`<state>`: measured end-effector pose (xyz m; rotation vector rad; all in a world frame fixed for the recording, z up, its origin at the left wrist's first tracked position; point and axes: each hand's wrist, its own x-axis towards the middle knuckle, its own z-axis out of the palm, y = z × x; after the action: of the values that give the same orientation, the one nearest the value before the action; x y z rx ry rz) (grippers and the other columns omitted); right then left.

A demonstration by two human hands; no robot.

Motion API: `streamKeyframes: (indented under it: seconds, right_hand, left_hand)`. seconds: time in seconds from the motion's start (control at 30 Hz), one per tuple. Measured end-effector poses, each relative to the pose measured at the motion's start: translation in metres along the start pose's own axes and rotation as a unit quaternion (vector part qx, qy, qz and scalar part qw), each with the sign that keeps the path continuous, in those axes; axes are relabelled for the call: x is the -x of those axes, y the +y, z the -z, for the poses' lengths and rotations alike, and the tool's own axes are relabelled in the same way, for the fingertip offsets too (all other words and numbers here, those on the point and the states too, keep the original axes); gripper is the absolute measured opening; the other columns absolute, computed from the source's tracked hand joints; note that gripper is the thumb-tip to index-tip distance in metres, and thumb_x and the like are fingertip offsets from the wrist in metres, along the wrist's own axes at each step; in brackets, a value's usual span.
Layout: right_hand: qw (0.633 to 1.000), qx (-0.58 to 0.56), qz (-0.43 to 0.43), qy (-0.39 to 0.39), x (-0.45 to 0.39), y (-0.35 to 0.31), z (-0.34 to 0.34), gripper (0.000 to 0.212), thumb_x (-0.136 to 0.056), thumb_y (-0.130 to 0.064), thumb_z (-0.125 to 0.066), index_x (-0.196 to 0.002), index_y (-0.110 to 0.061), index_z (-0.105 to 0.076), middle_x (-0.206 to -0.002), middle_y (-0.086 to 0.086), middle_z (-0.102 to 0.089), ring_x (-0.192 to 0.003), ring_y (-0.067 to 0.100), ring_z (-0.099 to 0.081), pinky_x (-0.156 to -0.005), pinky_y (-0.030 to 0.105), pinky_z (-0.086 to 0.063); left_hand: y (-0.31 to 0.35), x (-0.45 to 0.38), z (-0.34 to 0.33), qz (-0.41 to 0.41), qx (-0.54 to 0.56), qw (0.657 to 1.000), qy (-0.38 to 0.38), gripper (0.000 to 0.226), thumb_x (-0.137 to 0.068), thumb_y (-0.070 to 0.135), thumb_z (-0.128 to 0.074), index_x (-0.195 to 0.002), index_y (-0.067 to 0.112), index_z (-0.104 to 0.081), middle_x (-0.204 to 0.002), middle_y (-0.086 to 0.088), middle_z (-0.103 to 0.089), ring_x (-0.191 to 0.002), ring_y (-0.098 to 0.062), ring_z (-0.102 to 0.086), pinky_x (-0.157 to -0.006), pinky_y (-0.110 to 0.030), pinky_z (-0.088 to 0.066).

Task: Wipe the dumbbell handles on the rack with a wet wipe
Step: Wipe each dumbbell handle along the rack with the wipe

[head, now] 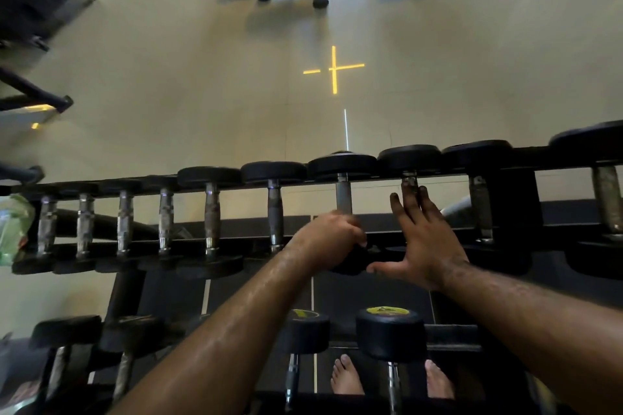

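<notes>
Right now your left hand is curled shut around the near end of a handle midway along the rack's top row, though no wipe shows in it, so you can't tell whether it holds one. Your right hand is spread flat and empty over the next handle. Nothing shows which handles are clean; judging by position, those to the right and the lower row remain.

top rack: dumbbells side by side from 9 to 3 o'clock, narrow gaps between handles | 12 o'clock: open floor beyond the rack | 9 o'clock: green packet at rack end | 6 o'clock: lower-tier dumbbells and bare feet crowd the space
</notes>
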<state>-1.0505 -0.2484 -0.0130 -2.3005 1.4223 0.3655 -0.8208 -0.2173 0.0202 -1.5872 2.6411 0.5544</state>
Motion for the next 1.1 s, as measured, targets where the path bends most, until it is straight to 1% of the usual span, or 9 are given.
streamKeyframes:
  seconds: [0.17, 0.3, 0.4, 0.53, 0.63, 0.7, 0.9, 1.03, 1.1]
  right_hand:
    - [1.0, 0.005, 0.0, 0.009, 0.002, -0.002, -0.003, 0.152, -0.059, -0.115, -0.03, -0.167, -0.022, 0.025, -0.163, 0.003, 0.052, -0.158, 0.033, 0.035, -0.13, 0.05, 0.008]
    - [1.0, -0.009, 0.001, 0.018, 0.001, -0.001, -0.002, 0.152, -0.06, -0.113, -0.036, -0.168, -0.022, 0.022, -0.165, 0.002, 0.049, -0.158, 0.034, 0.033, -0.133, 0.053, 0.001]
    - [1.0, 0.004, -0.001, 0.021, 0.0, -0.001, -0.003, 0.152, -0.059, -0.114, -0.031, -0.168, -0.022, 0.023, -0.165, 0.003, 0.05, -0.159, 0.033, 0.033, -0.133, 0.052, 0.002]
    - [1.0, 0.004, 0.002, 0.019, 0.001, -0.001, -0.004, 0.154, -0.057, -0.116, -0.028, -0.169, -0.022, 0.02, -0.165, 0.004, 0.049, -0.159, 0.033, 0.033, -0.13, 0.049, 0.006]
    - [1.0, -0.001, -0.001, 0.02, 0.001, -0.001, -0.001, 0.156, -0.051, -0.118, -0.019, -0.168, -0.022, 0.021, -0.162, 0.003, 0.052, -0.157, 0.033, 0.035, -0.128, 0.046, 0.01]
    - [1.0, 0.002, 0.0, 0.021, 0.0, -0.002, -0.002, 0.157, -0.049, -0.118, -0.012, -0.168, -0.021, 0.021, -0.162, 0.003, 0.053, -0.157, 0.033, 0.036, -0.131, 0.048, 0.008]
    - [1.0, -0.004, 0.0, 0.021, 0.002, -0.001, -0.003, 0.156, -0.056, -0.116, -0.026, -0.17, -0.019, 0.016, -0.163, 0.003, 0.052, -0.158, 0.032, 0.035, -0.132, 0.049, 0.003]
    - [1.0, -0.001, -0.002, 0.022, 0.002, -0.004, -0.002, 0.158, -0.053, -0.117, -0.02, -0.171, -0.017, 0.01, -0.163, 0.004, 0.052, -0.158, 0.033, 0.035, -0.132, 0.05, 0.005]
    - [1.0, 0.003, -0.002, 0.02, 0.002, -0.003, -0.001, 0.156, -0.056, -0.117, -0.024, -0.171, -0.016, 0.01, -0.164, 0.006, 0.05, -0.157, 0.034, 0.035, -0.128, 0.047, 0.01]
  left_hand:
    - [0.006, -0.03, 0.023, 0.124, 0.085, 0.988, 0.04, 0.016, -0.097, 0.029, -0.07, -0.109, 0.024, -0.08, -0.105, 0.005, -0.073, -0.096, -0.013, -0.066, -0.088, -0.034, -0.057]
    - [0.016, -0.035, 0.023, 0.146, 0.094, 0.97, -0.168, 0.019, -0.094, 0.018, -0.074, -0.111, 0.025, -0.078, -0.1, 0.006, -0.074, -0.091, -0.012, -0.069, -0.083, -0.03, -0.06]
    - [-0.007, -0.02, 0.043, 0.199, 0.098, 0.953, -0.207, 0.014, -0.091, 0.014, -0.076, -0.099, 0.025, -0.081, -0.094, 0.007, -0.075, -0.087, -0.012, -0.069, -0.076, -0.028, -0.058]
    - [-0.002, -0.022, 0.042, 0.256, 0.085, 0.954, -0.128, 0.011, -0.089, 0.014, -0.077, -0.096, 0.022, -0.079, -0.088, 0.006, -0.072, -0.082, -0.013, -0.068, -0.073, -0.028, -0.055]
    - [0.021, -0.023, 0.027, 0.246, 0.084, 0.952, -0.164, 0.018, -0.09, 0.017, -0.078, -0.107, 0.019, -0.076, -0.098, 0.002, -0.071, -0.092, -0.017, -0.069, -0.086, -0.034, -0.061]
    - [0.014, -0.019, 0.032, 0.234, 0.175, 0.943, -0.161, 0.014, -0.091, 0.017, -0.077, -0.102, 0.024, -0.074, -0.099, 0.007, -0.07, -0.093, -0.012, -0.068, -0.086, -0.033, -0.061]
    - [0.001, -0.029, 0.042, 0.338, 0.143, 0.93, 0.002, 0.013, -0.09, 0.012, -0.068, -0.093, 0.023, -0.073, -0.085, 0.006, -0.067, -0.078, -0.013, -0.064, -0.066, -0.028, -0.053]
    - [0.009, -0.022, 0.026, 0.26, 0.215, 0.931, -0.138, 0.009, -0.093, 0.02, -0.073, -0.101, 0.022, -0.073, -0.096, 0.005, -0.068, -0.09, -0.012, -0.067, -0.08, -0.032, -0.061]
    - [0.0, -0.023, 0.031, 0.229, 0.232, 0.943, -0.073, 0.008, -0.092, 0.019, -0.076, -0.1, 0.023, -0.075, -0.096, 0.007, -0.069, -0.09, -0.009, -0.067, -0.083, -0.03, -0.059]
